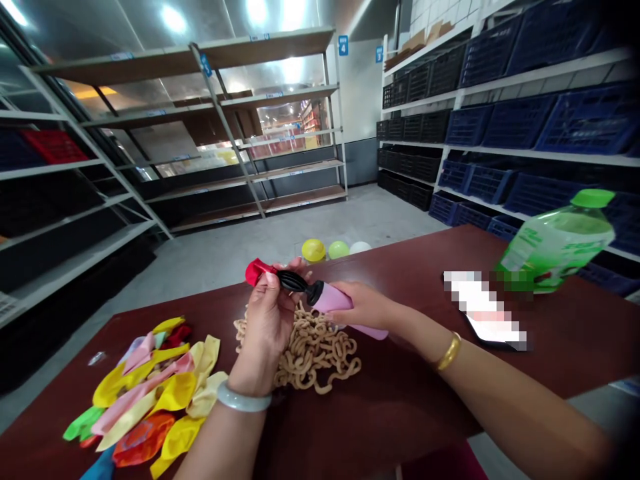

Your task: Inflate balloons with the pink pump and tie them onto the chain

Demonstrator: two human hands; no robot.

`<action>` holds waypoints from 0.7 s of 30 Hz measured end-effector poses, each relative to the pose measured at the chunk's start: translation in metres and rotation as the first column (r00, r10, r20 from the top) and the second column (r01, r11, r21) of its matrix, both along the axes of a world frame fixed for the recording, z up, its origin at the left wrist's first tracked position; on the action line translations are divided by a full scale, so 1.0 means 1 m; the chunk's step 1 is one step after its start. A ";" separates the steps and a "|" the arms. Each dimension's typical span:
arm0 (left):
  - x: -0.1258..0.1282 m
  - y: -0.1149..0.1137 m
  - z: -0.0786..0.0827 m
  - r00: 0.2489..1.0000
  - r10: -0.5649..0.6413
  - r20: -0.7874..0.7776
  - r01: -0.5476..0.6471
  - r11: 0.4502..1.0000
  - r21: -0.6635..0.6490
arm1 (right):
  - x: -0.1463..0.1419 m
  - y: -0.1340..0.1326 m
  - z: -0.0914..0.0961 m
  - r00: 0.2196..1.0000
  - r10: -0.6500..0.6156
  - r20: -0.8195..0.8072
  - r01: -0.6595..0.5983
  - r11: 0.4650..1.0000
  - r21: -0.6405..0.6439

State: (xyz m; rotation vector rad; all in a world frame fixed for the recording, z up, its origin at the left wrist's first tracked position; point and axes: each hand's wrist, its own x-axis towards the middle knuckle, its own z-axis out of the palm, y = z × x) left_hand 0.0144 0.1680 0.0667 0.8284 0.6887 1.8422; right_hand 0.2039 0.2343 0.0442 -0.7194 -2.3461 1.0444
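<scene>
My left hand [270, 310] pinches a red balloon [256, 271], limp and small, by its neck at the black nozzle end of a balloon pump [333, 299]. My right hand [367, 307] wraps round the pump's pink barrel, which slants down to the right. The pump's black ribbed part [291, 281] lies between the hands, partly behind my left fingers. Below both hands is a heap of tan curled, rope-like pieces [320, 353] on the table. To the left of my left forearm lies a pile of flat balloons [173, 392] in yellow, pink, cream, orange and green.
The dark red table [400, 407] carries a phone [483, 310] and a green-capped bottle [560, 240] at the right. Past its far edge show yellow [313, 250], green [339, 249] and white inflated balloons. Shelving [295, 170] and blue crates [520, 123] stand beyond.
</scene>
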 end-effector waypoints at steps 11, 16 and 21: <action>0.015 0.003 -0.002 0.985 0.162 0.053 -0.161 0.987 -0.031 | -0.003 -0.007 0.000 0.994 -0.037 0.102 0.031 0.998 0.063; -0.016 0.012 -0.003 0.942 0.287 0.174 -0.285 0.958 -0.039 | -0.006 -0.011 -0.006 0.992 -0.022 0.122 0.005 0.990 0.141; -0.045 0.014 -0.001 0.927 0.249 0.279 -0.257 0.966 -0.009 | -0.011 -0.013 -0.008 0.999 0.029 -0.039 -0.023 0.990 0.142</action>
